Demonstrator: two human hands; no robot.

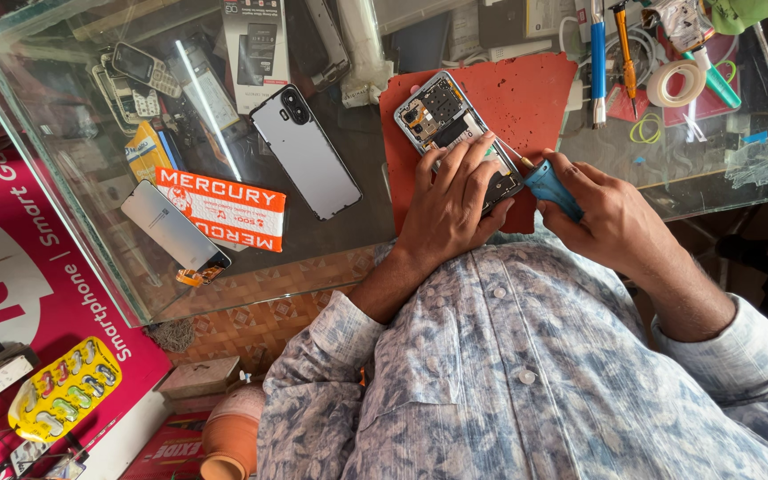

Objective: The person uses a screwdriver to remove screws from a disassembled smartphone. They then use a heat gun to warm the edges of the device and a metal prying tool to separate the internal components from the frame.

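Blue-handled screwdriver (551, 185) tip points left, near-level.

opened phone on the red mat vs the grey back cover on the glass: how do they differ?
The opened phone lies on the red mat with its insides bared; the grey back cover lies on bare glass, a smooth shell.
The left hand presses on the phone; nothing touches the cover.
Both lie flat, tilted the same way, and are alike in outline.
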